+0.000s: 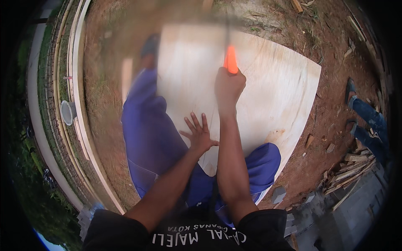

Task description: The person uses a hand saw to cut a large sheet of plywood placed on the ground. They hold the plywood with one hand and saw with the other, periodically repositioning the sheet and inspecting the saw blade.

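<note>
A pale plywood sheet (272, 88) lies beneath me, its far edge beyond my hands. My right hand (230, 88) is closed around the orange handle of a hand saw (231, 60). The saw's thin dark blade points away from me across the sheet's far edge, seen nearly edge-on and blurred. Nearer to me, my left hand (200, 136) rests flat on the plywood, fingers spread, just left of my right forearm. A thin dark line runs along the sheet between the hands. My right knee (264, 161) in blue trousers is on the sheet; my left leg is along its left edge.
Long timber boards (81, 104) and poles run down the left side, with a grey bucket (67, 112) beside them. At right, another person's legs (368, 119) show in jeans. Scrap wood (349, 171) is piled near grey paving (356, 217). Reddish soil surrounds the sheet.
</note>
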Motion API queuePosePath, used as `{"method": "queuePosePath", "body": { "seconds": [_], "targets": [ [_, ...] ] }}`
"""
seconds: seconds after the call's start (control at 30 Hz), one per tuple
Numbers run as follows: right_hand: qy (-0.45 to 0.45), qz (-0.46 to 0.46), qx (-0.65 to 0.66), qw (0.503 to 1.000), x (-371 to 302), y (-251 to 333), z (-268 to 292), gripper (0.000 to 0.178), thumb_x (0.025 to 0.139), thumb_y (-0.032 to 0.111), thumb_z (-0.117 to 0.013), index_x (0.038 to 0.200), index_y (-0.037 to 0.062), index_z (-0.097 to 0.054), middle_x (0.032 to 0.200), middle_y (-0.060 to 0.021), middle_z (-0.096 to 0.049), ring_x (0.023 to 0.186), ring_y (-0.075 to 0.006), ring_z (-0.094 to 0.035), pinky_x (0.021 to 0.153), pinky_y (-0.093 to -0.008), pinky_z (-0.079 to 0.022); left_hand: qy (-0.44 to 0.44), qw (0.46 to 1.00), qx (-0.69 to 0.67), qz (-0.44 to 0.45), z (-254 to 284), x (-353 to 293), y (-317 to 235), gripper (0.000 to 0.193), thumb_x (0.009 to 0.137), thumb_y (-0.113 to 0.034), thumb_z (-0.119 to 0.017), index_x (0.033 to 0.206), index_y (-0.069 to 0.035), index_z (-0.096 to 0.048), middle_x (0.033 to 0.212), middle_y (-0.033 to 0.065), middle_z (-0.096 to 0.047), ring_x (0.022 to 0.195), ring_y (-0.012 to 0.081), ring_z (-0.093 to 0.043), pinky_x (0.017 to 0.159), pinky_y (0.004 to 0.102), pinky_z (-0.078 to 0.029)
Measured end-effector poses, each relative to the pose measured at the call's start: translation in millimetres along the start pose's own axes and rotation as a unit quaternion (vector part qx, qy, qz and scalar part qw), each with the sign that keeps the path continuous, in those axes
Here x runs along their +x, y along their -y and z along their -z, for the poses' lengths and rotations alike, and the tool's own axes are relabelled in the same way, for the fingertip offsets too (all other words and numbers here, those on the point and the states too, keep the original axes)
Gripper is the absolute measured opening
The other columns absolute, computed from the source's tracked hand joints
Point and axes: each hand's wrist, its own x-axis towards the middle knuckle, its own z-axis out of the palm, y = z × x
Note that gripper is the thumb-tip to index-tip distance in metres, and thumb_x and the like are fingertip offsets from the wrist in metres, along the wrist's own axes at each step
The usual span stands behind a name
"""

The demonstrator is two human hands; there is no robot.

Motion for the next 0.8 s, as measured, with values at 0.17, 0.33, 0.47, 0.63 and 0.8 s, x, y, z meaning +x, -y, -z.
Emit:
{"method": "queuePosePath", "body": {
  "seconds": [0.17, 0.33, 0.47, 0.63, 0.8],
  "targets": [
    [-0.041, 0.063, 0.048, 0.996, -147, -42, 41, 0.009, 0.093, -0.003, -0.058, 0.088, -0.0081, -0.065, 0.065, -0.0014, -0.055, 0.064, -0.0063, -0.05, 0.055, -0.03, -0.04, -0.172, 0.981, 0.093, 0.009, -34, 12, 15, 0.142, 0.074, -0.075, -0.076, 0.166, -0.006, 0.008, 0.166, 0.0376, 0.022, 0.148, 0.0674, 0.019, 0.085, 0.0988, -0.011],
    [-0.011, 0.0, 0.034, 0.999, -12, -22, 3, 0.017, 0.091, 0.003, -0.057, 0.076, -0.0033, -0.051, 0.058, -0.0062, -0.05, 0.056, -0.0123, -0.039, 0.054, -0.0378, -0.038, -0.003, 1.0, -0.018, 0.002, 8, 4, -3, 0.159, 0.061, -0.074, -0.086, 0.166, -0.008, 0.014, 0.166, 0.0354, 0.024, 0.148, 0.0666, 0.021, 0.088, 0.0984, -0.009],
    [0.009, -0.014, 0.005, 1.0, 19, 3, -7, 0.014, 0.09, 0.002, -0.057, 0.079, -0.0046, -0.056, 0.059, -0.0095, -0.051, 0.055, -0.0144, -0.041, 0.055, -0.0391, -0.04, 0.005, 0.999, -0.036, -0.004, 5, -1, 0, 0.157, 0.063, -0.071, -0.087, 0.166, -0.009, 0.014, 0.167, 0.0342, 0.024, 0.148, 0.0657, 0.022, 0.088, 0.0985, -0.007],
    [-0.044, 0.044, 0.047, 0.997, -143, -37, 37, 0.009, 0.093, -0.002, -0.057, 0.085, -0.0064, -0.061, 0.067, -0.002, -0.056, 0.061, -0.0074, -0.047, 0.055, -0.0312, -0.04, -0.198, 0.978, 0.072, 0.004, -23, 5, 12, 0.15, 0.069, -0.074, -0.081, 0.166, -0.008, 0.012, 0.167, 0.0344, 0.023, 0.148, 0.0653, 0.023, 0.087, 0.0986, -0.007],
    [0.007, 0.011, -0.029, 1.0, -3, -14, 0, 0.011, 0.092, 0.002, -0.059, 0.091, -0.0061, -0.065, 0.063, -0.0105, -0.058, 0.056, -0.0156, -0.05, 0.058, -0.0376, -0.045, 0.06, 0.998, -0.018, -0.015, 32, 7, -8, 0.123, 0.089, -0.071, -0.062, 0.167, -0.006, 0.008, 0.166, 0.0359, 0.024, 0.147, 0.0668, 0.022, 0.087, 0.0984, -0.007]
  ]
}}
